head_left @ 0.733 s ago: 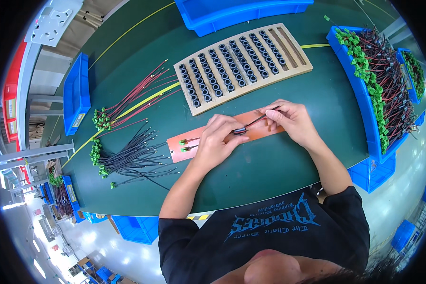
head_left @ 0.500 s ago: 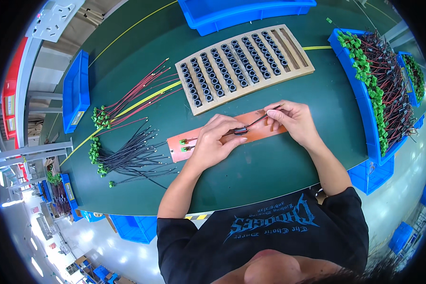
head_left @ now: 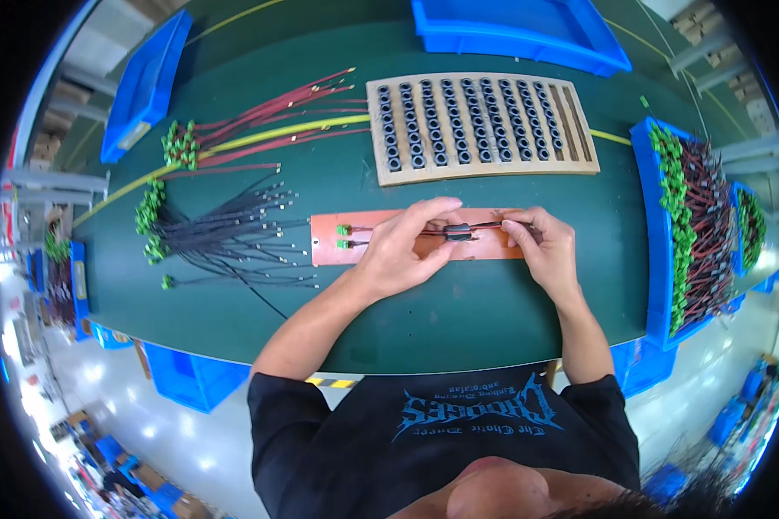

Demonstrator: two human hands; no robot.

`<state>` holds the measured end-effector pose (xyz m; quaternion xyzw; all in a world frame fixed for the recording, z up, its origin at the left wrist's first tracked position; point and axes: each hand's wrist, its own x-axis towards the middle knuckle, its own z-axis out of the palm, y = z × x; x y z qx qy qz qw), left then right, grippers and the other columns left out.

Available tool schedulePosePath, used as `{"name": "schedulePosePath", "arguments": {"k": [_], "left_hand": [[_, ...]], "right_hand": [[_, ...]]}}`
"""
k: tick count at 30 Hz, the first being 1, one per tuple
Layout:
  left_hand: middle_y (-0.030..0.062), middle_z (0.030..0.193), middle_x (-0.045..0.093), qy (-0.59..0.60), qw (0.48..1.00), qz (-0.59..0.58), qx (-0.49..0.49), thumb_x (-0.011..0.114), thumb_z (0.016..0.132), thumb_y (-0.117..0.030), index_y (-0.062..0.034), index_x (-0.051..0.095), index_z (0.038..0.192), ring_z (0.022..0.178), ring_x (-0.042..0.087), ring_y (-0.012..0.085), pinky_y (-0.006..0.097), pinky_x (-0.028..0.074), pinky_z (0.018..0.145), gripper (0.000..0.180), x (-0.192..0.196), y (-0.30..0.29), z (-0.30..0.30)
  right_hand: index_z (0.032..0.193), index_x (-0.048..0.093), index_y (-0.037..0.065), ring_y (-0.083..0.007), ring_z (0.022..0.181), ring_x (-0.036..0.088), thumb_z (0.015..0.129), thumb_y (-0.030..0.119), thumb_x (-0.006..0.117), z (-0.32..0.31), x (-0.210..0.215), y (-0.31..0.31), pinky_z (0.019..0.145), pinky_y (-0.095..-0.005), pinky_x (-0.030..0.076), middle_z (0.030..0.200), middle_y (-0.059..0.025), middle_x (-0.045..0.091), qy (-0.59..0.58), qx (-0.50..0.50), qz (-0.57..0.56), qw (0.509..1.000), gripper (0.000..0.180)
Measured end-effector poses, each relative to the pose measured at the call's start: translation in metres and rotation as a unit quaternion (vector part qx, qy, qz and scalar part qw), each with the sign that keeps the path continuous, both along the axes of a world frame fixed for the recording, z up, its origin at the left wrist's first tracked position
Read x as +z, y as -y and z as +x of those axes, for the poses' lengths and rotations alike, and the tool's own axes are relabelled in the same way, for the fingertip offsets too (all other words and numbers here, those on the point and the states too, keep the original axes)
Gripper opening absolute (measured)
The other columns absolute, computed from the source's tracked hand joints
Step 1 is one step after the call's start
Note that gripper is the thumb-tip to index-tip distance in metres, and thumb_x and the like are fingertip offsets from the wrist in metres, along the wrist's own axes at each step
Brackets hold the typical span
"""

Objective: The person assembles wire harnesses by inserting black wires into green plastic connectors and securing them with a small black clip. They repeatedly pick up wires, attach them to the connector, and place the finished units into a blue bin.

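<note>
At far left, green-plugged red leads (head_left: 260, 117) and black leads (head_left: 216, 238) lie loose on the green bench (head_left: 459, 320), seemingly unworked. On the orange board (head_left: 381, 235), the left hand (head_left: 402, 251) pinches a black ferrite ring (head_left: 460, 231) threaded on a wire pair whose green plugs (head_left: 344, 237) rest at the board's left end; the right hand (head_left: 547, 246) pinches the wires' free end. Many rings remain in the wooden tray (head_left: 480, 125), and a blue bin (head_left: 666, 259) at right looks well stocked with wired pieces, so the job seems midway. No labels show clearly.
</note>
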<state>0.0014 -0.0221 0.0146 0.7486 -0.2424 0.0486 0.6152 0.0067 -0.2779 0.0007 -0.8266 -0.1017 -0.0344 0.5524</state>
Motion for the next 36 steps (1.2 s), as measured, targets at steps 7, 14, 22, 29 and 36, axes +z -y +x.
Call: {"name": "schedulePosePath", "arguments": {"k": [7, 14, 22, 29, 36], "left_hand": [[0.0075, 0.092, 0.063, 0.016, 0.999, -0.034, -0.01, 0.078, 0.078, 0.005, 0.0008, 0.072, 0.102, 0.071, 0.061, 0.0155, 0.031, 0.049, 0.057, 0.025, -0.014, -0.001, 0.002], [0.0105, 0.084, 0.069, -0.026, 0.999, -0.019, -0.026, 0.084, 0.079, -0.008, 0.0022, 0.071, 0.099, 0.069, 0.065, 0.0161, 0.03, 0.052, 0.059, 0.025, -0.025, -0.004, 0.006], [0.0112, 0.084, 0.071, -0.057, 0.997, 0.007, -0.044, 0.082, 0.084, -0.009, 0.0024, 0.073, 0.107, 0.07, 0.067, 0.0172, 0.03, 0.052, 0.06, 0.027, -0.014, -0.011, 0.007], [0.0113, 0.091, 0.072, -0.028, 1.0, -0.004, -0.012, 0.076, 0.089, -0.005, 0.0007, 0.073, 0.119, 0.079, 0.069, 0.0171, 0.03, 0.055, 0.069, 0.03, -0.011, -0.003, 0.009], [0.01, 0.093, 0.071, -0.047, 0.995, 0.051, -0.074, 0.077, 0.088, -0.004, 0.0016, 0.073, 0.119, 0.077, 0.064, 0.0153, 0.028, 0.051, 0.067, 0.032, -0.004, -0.006, 0.008]], "right_hand": [[0.098, 0.07, -0.004, -0.0089, 0.068, 0.064, 0.094, 0.001, 0.071, -0.002, 0.007, -0.004, 0.062, -0.0239, 0.053, 0.102, -0.0132, 0.077, -0.011, 0.005, -0.075, 0.997, 0.006], [0.098, 0.069, -0.005, -0.0087, 0.068, 0.062, 0.096, 0.002, 0.071, -0.002, 0.005, -0.008, 0.061, -0.0229, 0.051, 0.091, -0.0096, 0.073, -0.024, -0.002, -0.075, 0.997, 0.007], [0.101, 0.067, -0.004, -0.0105, 0.069, 0.063, 0.099, 0.004, 0.067, -0.005, 0.009, -0.004, 0.057, -0.0234, 0.051, 0.089, -0.0107, 0.072, -0.114, -0.051, 0.044, 0.991, 0.008], [0.103, 0.066, -0.003, -0.0129, 0.07, 0.065, 0.099, 0.002, 0.066, -0.001, 0.014, 0.004, 0.059, -0.0244, 0.053, 0.09, -0.0117, 0.072, -0.146, -0.016, 0.225, 0.963, 0.007], [0.105, 0.066, -0.002, -0.0135, 0.072, 0.065, 0.097, 0.003, 0.069, 0.001, 0.015, 0.006, 0.065, -0.0263, 0.055, 0.09, -0.0106, 0.07, -0.15, 0.015, 0.285, 0.947, 0.01]]}}
